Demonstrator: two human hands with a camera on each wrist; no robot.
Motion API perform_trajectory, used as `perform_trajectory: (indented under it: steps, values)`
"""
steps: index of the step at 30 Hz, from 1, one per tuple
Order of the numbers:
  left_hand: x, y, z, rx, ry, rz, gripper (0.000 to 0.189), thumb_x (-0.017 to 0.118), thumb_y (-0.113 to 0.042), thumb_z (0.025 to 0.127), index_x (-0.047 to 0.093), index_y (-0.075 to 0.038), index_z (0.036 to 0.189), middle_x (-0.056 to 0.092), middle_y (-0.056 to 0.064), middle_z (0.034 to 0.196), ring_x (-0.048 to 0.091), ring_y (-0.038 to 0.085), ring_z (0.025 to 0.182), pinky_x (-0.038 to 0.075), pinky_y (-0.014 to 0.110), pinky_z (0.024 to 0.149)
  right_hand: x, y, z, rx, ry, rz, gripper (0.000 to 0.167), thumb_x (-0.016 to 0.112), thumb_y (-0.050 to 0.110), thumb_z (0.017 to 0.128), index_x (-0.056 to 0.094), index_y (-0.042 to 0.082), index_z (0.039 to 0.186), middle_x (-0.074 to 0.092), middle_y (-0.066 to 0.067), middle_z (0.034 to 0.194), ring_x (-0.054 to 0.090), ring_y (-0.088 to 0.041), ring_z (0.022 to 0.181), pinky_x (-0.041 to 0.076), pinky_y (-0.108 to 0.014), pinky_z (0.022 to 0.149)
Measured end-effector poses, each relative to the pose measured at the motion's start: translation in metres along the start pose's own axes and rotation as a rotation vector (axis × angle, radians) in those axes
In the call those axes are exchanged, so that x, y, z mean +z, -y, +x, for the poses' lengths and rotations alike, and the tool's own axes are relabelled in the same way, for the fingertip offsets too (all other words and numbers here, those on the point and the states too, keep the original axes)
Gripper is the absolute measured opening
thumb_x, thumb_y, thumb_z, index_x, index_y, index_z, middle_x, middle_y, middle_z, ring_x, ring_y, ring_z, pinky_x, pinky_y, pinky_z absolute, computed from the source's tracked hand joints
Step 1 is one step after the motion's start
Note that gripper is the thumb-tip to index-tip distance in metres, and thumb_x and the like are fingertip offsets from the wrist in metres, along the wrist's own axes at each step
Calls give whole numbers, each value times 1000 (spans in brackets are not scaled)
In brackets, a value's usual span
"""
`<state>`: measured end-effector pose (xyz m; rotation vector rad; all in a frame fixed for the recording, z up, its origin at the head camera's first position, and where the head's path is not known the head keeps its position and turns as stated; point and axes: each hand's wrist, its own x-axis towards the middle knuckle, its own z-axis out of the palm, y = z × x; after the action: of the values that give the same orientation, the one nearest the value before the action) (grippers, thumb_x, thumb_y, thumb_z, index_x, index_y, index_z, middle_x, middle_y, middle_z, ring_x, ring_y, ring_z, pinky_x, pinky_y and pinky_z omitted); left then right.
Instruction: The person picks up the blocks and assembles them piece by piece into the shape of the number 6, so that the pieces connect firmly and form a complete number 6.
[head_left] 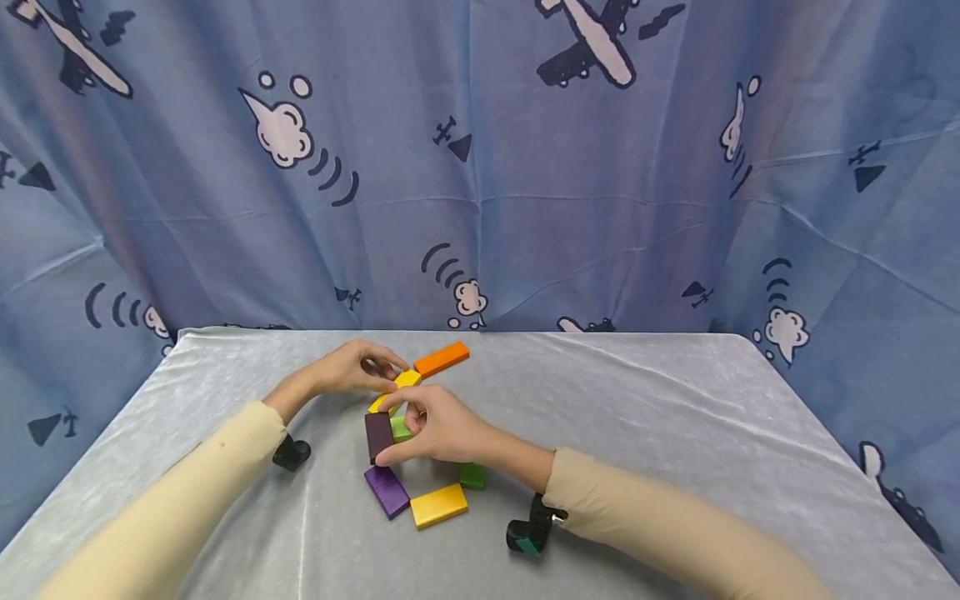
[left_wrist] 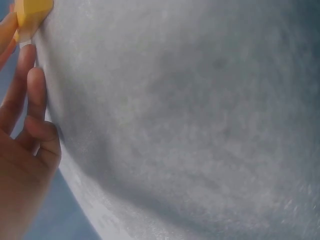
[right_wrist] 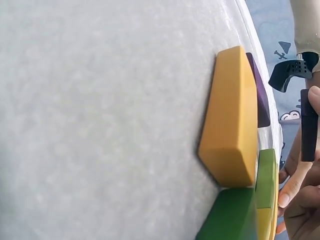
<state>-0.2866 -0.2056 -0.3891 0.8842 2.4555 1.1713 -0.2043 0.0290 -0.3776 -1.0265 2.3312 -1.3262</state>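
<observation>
My right hand [head_left: 450, 427] pinches a dark purple block [head_left: 378, 437] between thumb and fingers, at the left side of a rough ring of blocks. The right wrist view shows this dark block [right_wrist: 308, 127] edge-on, raised above the table. My left hand [head_left: 348, 369] reaches in from the far left, its thumb and a finger on either side of a yellow block [head_left: 408, 378]. In the left wrist view only a corner of that yellow block [left_wrist: 34, 15] shows at the fingertips. More yellow [head_left: 377, 404] lies just nearer, partly covered by the right fingers.
A purple block [head_left: 387, 492], a yellow block [head_left: 438, 506] and a dark green block [head_left: 472, 476] lie on the near side. Behind the right hand is a light green block [head_left: 401, 428]. An orange block [head_left: 441, 359] lies farther back on the grey cloth [head_left: 637, 417].
</observation>
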Motion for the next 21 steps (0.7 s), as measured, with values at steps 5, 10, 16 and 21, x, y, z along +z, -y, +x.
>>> perform_trajectory:
  steps: [5,10,16,21]
  values:
    - [-2,-1,-1,-14,-2,8,35,76,-5,92,70,1,126,72,11,108,66,26,100,54,37,89,5,2,3,-5,1,-7,50,94,26,75,71,12,117,45,4,65,40,-9,57,30,-22,53]
    - [-2,-2,-1,18,-3,13,35,76,-4,92,70,2,125,72,12,108,66,27,99,55,37,88,10,4,6,13,6,-5,50,94,25,75,70,13,117,45,3,65,40,-10,54,32,-22,50]
    - [-2,-3,-2,11,-5,10,34,75,-4,92,70,1,125,72,11,106,66,26,98,55,35,87,14,8,7,35,23,-23,48,93,26,76,70,14,116,45,3,64,39,-10,53,33,-22,50]
    - [-1,-1,-2,-8,-1,-1,34,76,-5,92,71,1,125,72,10,105,67,26,98,55,35,86,17,10,10,32,31,-20,47,93,26,76,71,13,116,45,2,62,40,-10,51,34,-21,49]
